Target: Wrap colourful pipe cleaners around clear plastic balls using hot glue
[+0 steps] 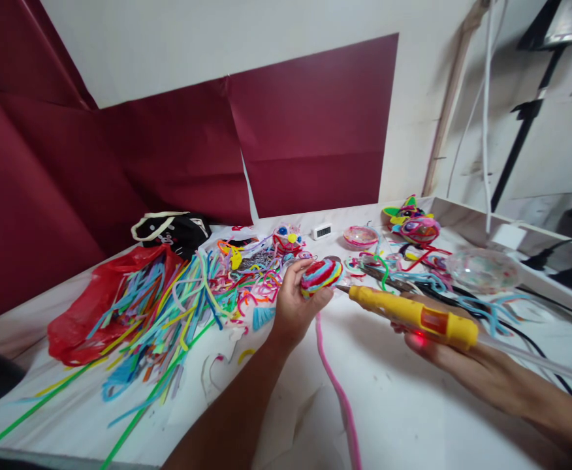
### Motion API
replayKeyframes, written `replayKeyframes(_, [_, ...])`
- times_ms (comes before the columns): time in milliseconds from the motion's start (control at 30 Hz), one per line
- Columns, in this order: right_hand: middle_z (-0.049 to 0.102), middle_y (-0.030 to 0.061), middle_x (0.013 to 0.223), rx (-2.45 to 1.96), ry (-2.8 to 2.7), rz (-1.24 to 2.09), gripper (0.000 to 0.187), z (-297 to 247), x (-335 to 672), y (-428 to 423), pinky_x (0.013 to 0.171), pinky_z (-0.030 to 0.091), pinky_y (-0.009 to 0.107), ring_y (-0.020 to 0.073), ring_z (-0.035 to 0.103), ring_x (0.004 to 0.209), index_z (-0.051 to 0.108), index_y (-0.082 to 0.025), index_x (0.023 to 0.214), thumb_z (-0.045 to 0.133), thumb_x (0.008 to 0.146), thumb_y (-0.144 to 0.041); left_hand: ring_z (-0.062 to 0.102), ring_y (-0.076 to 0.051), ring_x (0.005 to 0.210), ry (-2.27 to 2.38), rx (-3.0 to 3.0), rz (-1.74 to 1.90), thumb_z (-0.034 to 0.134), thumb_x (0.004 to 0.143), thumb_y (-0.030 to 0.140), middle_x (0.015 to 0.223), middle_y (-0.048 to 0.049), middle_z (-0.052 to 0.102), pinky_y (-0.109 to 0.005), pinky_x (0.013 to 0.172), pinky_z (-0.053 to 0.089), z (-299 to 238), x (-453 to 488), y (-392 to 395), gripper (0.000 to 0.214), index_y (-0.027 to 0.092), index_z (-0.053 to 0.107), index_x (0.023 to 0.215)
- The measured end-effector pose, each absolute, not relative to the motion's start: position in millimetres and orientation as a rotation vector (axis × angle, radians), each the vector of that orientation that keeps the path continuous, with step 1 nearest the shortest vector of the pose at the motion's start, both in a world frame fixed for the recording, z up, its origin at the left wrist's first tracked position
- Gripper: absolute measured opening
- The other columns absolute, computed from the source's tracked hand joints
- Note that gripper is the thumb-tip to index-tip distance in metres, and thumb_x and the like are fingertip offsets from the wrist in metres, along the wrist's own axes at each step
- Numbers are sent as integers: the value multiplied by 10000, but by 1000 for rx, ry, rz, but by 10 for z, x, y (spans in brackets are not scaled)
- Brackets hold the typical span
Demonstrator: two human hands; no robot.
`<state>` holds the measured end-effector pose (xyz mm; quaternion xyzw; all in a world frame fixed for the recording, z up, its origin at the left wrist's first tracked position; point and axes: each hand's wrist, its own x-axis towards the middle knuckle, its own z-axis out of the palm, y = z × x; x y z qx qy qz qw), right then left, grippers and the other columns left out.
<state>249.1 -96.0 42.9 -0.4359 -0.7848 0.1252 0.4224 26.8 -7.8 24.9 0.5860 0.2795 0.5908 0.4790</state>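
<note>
My left hand (293, 301) is closed around a small ball wound from striped pipe cleaners (320, 275), red, blue, pink and yellow, held just above the white table (403, 405). A pink pipe cleaner (337, 385) trails from the ball down toward me. My right hand (450, 356) grips a yellow glue gun (413, 315) with a clear glue stick sticking out the back. Its nozzle points left, a short gap from the ball. A red light glows under the gun.
A big heap of loose coloured pipe cleaners (168, 307) spills from a red plastic bag (87, 313) at left. Finished fuzzy figures (416, 225) (286, 238), a black pouch (175, 232), a clear dome (482, 269), a small white display (322, 231) and black cables (550, 261) lie farther back.
</note>
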Motion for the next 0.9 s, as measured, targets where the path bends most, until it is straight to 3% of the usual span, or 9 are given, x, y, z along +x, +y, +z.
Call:
replayKeyframes(533, [635,19,660,-1129,-1944,347,166,420,2498,-965,488,531,353,242,634,630,647,-323,798,506,857,-390,628,-241,1065,691,1430,1441,781,705,359,1175,-119,632,-367,951,480,258,264,-87,560,201,511,1170])
replayKeyframes(733, [688,32,733,-1237,-1939,342,232,447,2485,-966,577,555,348,252,659,712,691,-286,820,494,842,-407,620,-247,1077,673,1437,1445,783,702,367,1182,-124,624,-382,955,479,250,265,-75,571,194,506,1170])
replayKeyframes(900, [693,33,697,-1272,-1906,353,244,493,2457,-971,554,543,329,248,664,682,687,-271,756,490,824,-397,617,-242,1079,678,1438,1440,776,713,367,1187,-124,619,-381,962,477,252,265,-82,570,192,501,1180])
